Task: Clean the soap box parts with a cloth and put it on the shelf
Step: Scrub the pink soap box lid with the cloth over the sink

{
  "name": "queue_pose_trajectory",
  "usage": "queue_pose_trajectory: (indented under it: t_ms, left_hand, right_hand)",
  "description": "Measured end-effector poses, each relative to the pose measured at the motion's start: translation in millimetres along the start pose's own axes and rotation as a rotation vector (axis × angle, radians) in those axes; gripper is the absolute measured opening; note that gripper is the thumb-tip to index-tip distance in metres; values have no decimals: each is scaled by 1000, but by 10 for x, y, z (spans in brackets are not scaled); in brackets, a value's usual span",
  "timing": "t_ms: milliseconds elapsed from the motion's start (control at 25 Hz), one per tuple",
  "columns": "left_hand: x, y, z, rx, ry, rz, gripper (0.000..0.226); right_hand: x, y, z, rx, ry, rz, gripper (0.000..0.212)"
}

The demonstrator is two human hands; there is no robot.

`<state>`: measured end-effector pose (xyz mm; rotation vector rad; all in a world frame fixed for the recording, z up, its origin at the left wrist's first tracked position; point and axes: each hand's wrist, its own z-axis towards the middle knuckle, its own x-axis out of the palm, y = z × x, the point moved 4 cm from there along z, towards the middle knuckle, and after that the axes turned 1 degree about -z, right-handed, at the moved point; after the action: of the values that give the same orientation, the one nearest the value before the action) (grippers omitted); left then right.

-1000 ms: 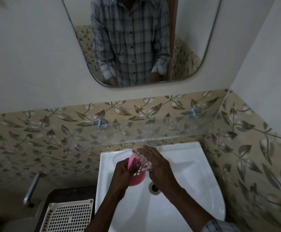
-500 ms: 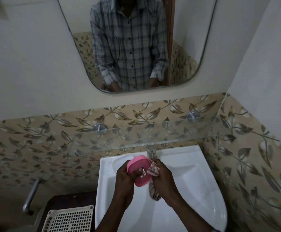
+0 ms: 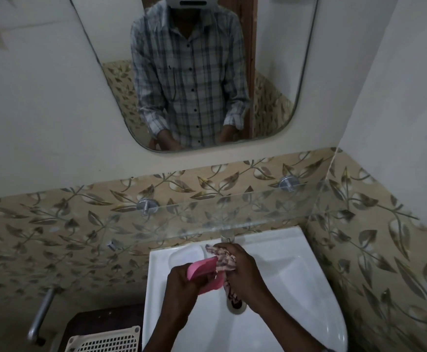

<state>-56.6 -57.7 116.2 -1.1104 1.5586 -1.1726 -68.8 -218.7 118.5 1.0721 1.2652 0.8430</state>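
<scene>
Over the white sink (image 3: 296, 288) my left hand (image 3: 182, 283) grips a pink soap box part (image 3: 202, 269), tilted with its edge toward me. My right hand (image 3: 243, 270) holds a bunched patterned cloth (image 3: 222, 257) pressed against the pink part's right end; a tail of the cloth hangs down toward the drain. A clear glass shelf (image 3: 232, 212) on two metal pegs runs along the tiled wall just above the sink.
A tap (image 3: 226, 236) stands at the sink's back edge under the shelf. A cream perforated tray (image 3: 105, 340) lies on a dark stand at the lower left, beside a metal pipe handle (image 3: 41, 316). A mirror (image 3: 194, 72) hangs above, and a tiled wall closes the right side.
The pink part has turned from facing up to lying edge-on in my left hand. The cloth has moved up over its right end. The view has tilted upward.
</scene>
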Motion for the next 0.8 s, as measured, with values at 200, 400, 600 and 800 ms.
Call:
queue_pose_trajectory:
  t_ms: [200, 400, 600, 800]
  left_hand:
    - [122, 25, -49, 58, -123, -146, 38]
    - [124, -246, 114, -5, 72, 44, 41]
    - [429, -473, 90, 39, 18, 263, 13]
    - [205, -128, 104, -79, -18, -218, 17]
  right_hand:
    - [207, -261, -50, 481, -19, 642, 16]
    - [-85, -165, 135, 229, -89, 98, 21]
    - [-124, 38, 121, -90, -192, -371, 34]
    - [-108, 1, 116, -49, -39, -380, 35]
